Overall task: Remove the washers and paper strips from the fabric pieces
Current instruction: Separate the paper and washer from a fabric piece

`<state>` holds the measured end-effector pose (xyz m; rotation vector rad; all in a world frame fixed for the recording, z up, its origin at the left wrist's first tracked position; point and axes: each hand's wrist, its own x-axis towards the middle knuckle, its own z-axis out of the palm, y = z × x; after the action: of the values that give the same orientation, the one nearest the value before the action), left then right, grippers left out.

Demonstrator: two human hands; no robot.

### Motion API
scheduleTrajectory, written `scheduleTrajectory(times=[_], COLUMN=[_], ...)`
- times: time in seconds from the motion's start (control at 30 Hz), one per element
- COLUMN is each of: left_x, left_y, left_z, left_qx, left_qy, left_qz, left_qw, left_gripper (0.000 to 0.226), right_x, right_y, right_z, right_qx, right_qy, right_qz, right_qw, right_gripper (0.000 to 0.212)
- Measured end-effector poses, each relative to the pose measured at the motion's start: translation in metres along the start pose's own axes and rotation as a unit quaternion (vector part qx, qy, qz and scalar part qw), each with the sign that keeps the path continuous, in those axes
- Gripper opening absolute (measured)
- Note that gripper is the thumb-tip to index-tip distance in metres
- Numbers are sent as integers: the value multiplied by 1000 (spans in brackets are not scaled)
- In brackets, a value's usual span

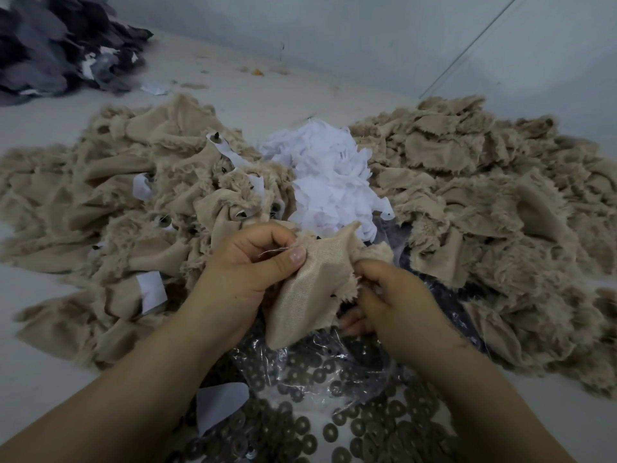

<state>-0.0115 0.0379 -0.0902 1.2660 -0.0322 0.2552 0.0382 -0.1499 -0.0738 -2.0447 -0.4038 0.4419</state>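
A beige furry fabric piece (pixel 312 289) hangs between my two hands at the centre of the head view, smooth backing side up. My left hand (pixel 247 272) grips its left edge, thumb pressed on the cloth. My right hand (pixel 387 302) pinches its right edge with curled fingers. Several dark washers (pixel 330 432) lie loose below my hands on clear plastic (pixel 267 359). A heap of white paper strips (pixel 330 182) sits just beyond the held piece. To the left lies a pile of fabric pieces (pixel 133 195) with paper strips and fasteners attached.
A second beige fabric pile (pixel 484 202) spreads to the right. Dark grey fabric scraps (pixel 56 51) are heaped at the far left corner. A loose white paper strip (pixel 217 406) lies among the washers. A wall (pixel 400 38) rises behind the white surface.
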Motion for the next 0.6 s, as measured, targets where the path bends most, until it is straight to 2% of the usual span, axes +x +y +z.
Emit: scheduleTrajectory(times=[0.07, 0.17, 0.3, 0.53, 0.6], left_x=[0, 0, 0, -2, -2], left_y=[-1, -3, -3, -2, -3], left_z=[0, 1, 2, 3, 6], left_qx=[-7, -6, -11, -13, 1], left_qy=[4, 14, 14, -14, -12], left_qz=[-3, -5, -16, -5, 0], left_qw=[1000, 1000, 1000, 1000, 1000], left_gripper=[6, 10, 9, 5, 6], right_x=[1, 2, 3, 4, 4], right_y=[-2, 0, 3, 1, 3], right_z=[-2, -4, -7, -6, -2], right_qx=[168, 259, 251, 133, 155], right_qy=[-17, -18, -19, 139, 123], right_qz=[37, 47, 27, -44, -27], right_qw=[985, 965, 967, 980, 980], right_gripper=[22, 22, 20, 25, 22])
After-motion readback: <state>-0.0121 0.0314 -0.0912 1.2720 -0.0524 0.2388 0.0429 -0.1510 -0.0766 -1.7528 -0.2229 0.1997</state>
